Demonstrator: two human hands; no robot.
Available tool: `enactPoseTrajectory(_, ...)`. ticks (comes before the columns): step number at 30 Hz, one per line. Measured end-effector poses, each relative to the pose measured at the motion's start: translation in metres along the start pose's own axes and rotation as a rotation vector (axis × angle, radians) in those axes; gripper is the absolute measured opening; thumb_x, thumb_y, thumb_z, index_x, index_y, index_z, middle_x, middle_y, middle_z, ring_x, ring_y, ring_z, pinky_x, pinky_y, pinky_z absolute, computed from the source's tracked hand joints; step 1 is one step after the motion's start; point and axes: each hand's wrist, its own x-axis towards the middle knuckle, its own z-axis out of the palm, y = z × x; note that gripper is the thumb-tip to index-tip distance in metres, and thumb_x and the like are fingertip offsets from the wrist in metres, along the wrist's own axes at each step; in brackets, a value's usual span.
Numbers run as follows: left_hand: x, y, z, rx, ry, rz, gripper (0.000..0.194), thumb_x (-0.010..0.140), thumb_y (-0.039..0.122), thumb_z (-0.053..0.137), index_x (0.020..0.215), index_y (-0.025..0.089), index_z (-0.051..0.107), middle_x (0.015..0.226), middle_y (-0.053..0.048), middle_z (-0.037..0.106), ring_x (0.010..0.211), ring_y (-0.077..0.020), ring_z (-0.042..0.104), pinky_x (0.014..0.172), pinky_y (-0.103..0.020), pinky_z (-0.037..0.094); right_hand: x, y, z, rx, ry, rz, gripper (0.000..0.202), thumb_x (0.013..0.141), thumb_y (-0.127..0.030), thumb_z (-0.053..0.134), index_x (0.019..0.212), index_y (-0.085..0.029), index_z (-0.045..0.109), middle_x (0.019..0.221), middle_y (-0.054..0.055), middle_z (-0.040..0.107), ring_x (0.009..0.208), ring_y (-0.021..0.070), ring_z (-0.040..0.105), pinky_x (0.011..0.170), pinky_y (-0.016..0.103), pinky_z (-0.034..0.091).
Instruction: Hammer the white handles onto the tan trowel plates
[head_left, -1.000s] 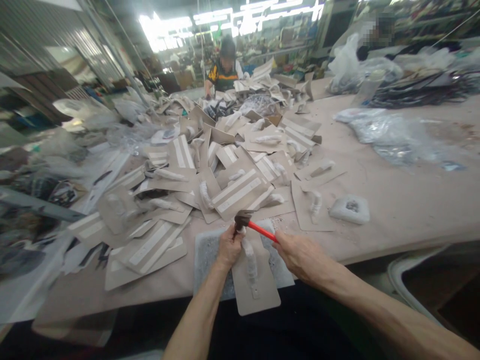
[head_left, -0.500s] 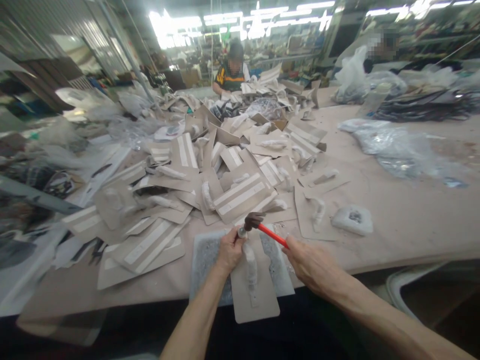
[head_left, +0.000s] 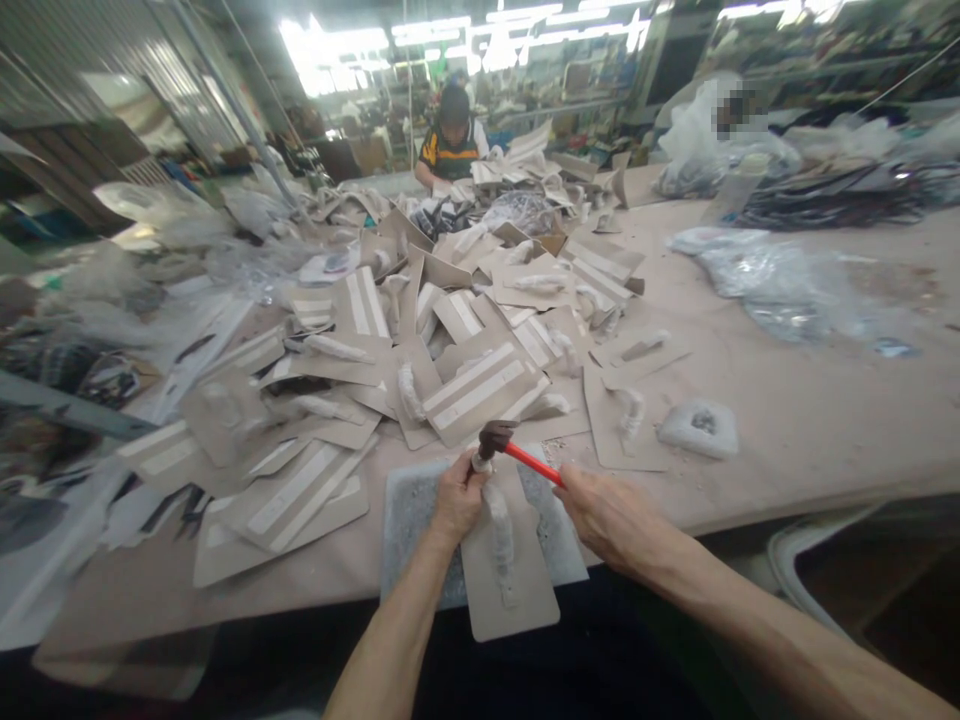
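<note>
Dark clothing (head_left: 517, 675) shows between bare forearms (head_left: 401, 625) ending in bare hands (head_left: 459, 500).

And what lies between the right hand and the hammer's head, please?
The hammer's red handle: in the head view it runs from the right hand to the dark head.

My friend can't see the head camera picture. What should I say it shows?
A person's right hand holds a red-handled hammer, its head beside a small object in the left hand, at the far end of a beige panel with a white-wrapped handle. Similar panels lie heaped on the table, with another person beyond.
</note>
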Motion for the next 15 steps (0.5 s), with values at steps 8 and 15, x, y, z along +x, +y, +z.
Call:
enactPoseTrajectory(8, 0.001, 0.005, -0.002, -0.061, -0.002, -0.002, 0.018, 0.08, 0.028, 0.062, 0.094, 0.021, 0.071, 0.087, -0.002, 0.074, 0.083, -0.0186, 0.067, 0.079, -0.028, 0.051, -0.02, 0.077, 0.043, 0.161, -0.11, 0.407, 0.028, 0.103, -0.032, 0.036, 0.094, -0.016, 0.057, 0.08, 0.009, 0.065, 0.073, 0.0201, 0.059, 0.067, 0.03, 0.035)
enactPoseTrajectory(15, 0.0, -0.004, 0.007, -0.182, 0.073, -0.092, 0.029, 0.073, 0.032, 0.074, 0.098, 0.018, 0.069, 0.092, -0.004, 0.076, 0.085, -0.0185, 0.07, 0.08, -0.028, 0.054, -0.007, 0.015, 0.056, 0.179, 0.223, 0.238, 0.043, 0.098, -0.037, 0.048, 0.133, -0.012, 0.051, 0.127, 0.02, 0.059, 0.118, 0.0295, 0.057, 0.097, 0.039, 0.045)
